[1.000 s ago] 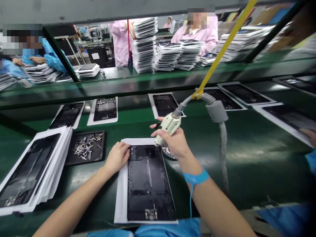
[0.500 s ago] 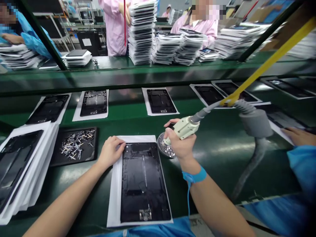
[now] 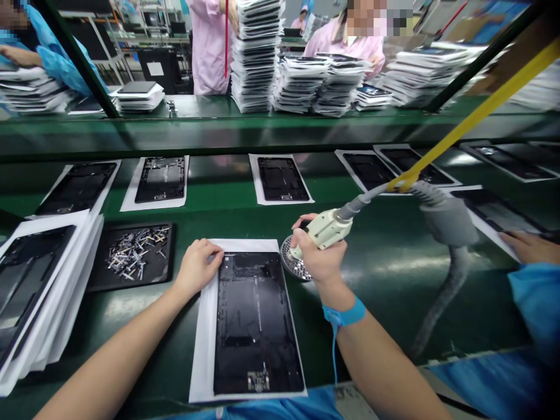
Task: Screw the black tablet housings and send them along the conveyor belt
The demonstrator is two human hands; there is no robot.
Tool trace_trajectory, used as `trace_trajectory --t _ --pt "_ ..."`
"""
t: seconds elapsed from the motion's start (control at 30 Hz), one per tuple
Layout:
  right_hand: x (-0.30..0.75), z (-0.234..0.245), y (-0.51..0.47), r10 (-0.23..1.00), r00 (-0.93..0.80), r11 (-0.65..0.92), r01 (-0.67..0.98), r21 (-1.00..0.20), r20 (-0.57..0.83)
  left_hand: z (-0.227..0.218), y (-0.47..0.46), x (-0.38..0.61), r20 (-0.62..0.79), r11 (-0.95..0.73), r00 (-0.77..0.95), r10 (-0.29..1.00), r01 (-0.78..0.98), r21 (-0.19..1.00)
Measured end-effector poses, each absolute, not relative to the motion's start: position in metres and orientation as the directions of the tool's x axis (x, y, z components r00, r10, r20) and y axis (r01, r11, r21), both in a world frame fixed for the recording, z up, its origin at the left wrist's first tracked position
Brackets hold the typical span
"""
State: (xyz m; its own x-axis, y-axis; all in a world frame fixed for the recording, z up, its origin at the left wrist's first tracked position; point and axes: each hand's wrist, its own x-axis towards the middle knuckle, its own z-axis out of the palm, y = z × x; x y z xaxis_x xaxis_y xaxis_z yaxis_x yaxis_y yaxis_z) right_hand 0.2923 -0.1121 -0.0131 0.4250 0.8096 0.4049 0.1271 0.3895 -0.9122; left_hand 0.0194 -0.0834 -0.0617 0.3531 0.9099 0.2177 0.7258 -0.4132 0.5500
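Note:
A black tablet shell with its inside exposed (image 3: 258,315) lies on a white sheet (image 3: 203,350) in front of me. At its top left corner, my left hand (image 3: 199,265) rests with fingers curled and thumb and forefinger pinched on the edge. My right hand (image 3: 321,254) is wrapped round a cream-coloured electric screwdriver (image 3: 328,226), just right of the tablet's upper corner. The screwdriver's lower end is hidden by my hand, over a round metal plate full of small holes (image 3: 291,265). A blue wrist strap (image 3: 345,313) circles my right wrist.
A black tray (image 3: 168,274) of small metal parts sits left, beside stacked tablets on sheets (image 3: 39,280). More tablets (image 3: 282,178) lie along the back. A yellow strap (image 3: 476,125) and grey cable (image 3: 450,221) hang at right, near a co-worker's hand (image 3: 531,245). Other people stand behind tall stacks (image 3: 256,58).
Both my hands stay almost where they were, the right still round the screwdriver. The tablets in the back row have slid slightly left. The view has shifted a little.

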Motion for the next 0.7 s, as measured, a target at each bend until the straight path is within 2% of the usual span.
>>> trace_trajectory --t 0.13,0.23,0.4,0.53,0.7 --pt "0.293 -0.008 -0.115 0.799 0.433 0.390 0.154 -0.908 0.417 -0.060 -0.079 0.017 0.201 -0.431 0.388 0.899 0.709 0.558" --pt "0.279 0.001 -0.117 0.779 0.434 0.449 0.118 -0.886 0.453 -0.056 -0.075 0.015 0.161 -0.466 0.465 0.871 0.675 0.572" --pt "0.218 0.004 -0.107 0.869 0.245 0.449 -0.025 -0.893 0.430 -0.054 -0.072 0.013 0.128 -0.460 0.482 0.867 0.676 0.575" --pt "0.177 -0.011 -0.091 0.886 0.131 0.454 -0.044 -0.890 0.445 -0.057 -0.073 0.015 0.120 -0.478 0.504 0.855 0.676 0.561" --pt "0.165 -0.022 -0.082 0.891 0.095 0.448 -0.028 -0.893 0.444 -0.061 -0.072 0.015 0.117 -0.461 0.490 0.864 0.675 0.576"
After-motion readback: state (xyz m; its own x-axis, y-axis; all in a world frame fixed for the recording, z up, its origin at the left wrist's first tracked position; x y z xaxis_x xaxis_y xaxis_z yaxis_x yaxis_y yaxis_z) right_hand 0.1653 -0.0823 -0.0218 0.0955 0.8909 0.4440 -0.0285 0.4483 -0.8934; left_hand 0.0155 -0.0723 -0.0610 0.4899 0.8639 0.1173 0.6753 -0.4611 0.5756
